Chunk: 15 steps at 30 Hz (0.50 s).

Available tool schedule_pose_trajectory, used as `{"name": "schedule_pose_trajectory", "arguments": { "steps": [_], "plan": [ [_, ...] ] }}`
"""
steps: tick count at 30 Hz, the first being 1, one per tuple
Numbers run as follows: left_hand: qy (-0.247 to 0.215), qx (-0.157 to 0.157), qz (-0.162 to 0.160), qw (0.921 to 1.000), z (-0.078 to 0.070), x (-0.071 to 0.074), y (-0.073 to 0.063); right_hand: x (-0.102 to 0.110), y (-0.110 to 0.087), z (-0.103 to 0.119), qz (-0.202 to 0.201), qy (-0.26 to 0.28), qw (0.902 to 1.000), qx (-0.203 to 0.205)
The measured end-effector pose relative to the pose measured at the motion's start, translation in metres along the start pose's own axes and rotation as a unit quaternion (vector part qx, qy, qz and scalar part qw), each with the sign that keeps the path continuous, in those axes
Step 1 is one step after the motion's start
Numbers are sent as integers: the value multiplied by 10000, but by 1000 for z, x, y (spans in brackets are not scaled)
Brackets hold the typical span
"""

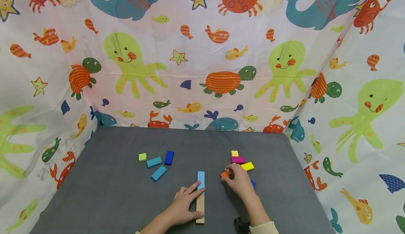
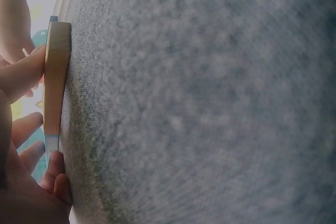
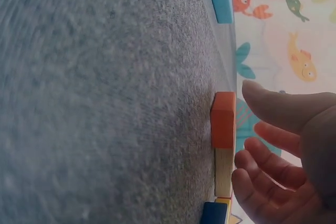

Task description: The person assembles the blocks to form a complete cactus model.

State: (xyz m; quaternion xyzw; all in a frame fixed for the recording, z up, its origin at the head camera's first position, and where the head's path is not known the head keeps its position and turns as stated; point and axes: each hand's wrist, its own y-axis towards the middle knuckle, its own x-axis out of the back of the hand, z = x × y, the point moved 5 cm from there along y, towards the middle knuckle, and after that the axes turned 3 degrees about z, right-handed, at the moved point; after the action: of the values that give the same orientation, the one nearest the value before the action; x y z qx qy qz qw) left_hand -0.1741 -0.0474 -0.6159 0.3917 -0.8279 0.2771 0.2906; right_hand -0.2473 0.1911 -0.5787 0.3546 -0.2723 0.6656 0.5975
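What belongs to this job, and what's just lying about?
Likely in the job:
light blue block, plain block, under left hand
orange block, second plain block, by right hand

Apparently lying about:
lime block
two teal blocks
magenta block
two yellow blocks
two dark blue blocks

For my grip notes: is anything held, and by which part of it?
Nothing seems gripped: the left hand touches the light-blue block and wooden block; the right hand is open near the orange block.
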Motion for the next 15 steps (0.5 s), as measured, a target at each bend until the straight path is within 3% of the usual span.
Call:
{"name": "schedule_pose_trajectory", "arguments": {
  "steps": [15],
  "plan": [
    [-108,-90,-33,9999,-5,4,-3,-9,4,0,120,-115,9994,-289]
  ]
}}
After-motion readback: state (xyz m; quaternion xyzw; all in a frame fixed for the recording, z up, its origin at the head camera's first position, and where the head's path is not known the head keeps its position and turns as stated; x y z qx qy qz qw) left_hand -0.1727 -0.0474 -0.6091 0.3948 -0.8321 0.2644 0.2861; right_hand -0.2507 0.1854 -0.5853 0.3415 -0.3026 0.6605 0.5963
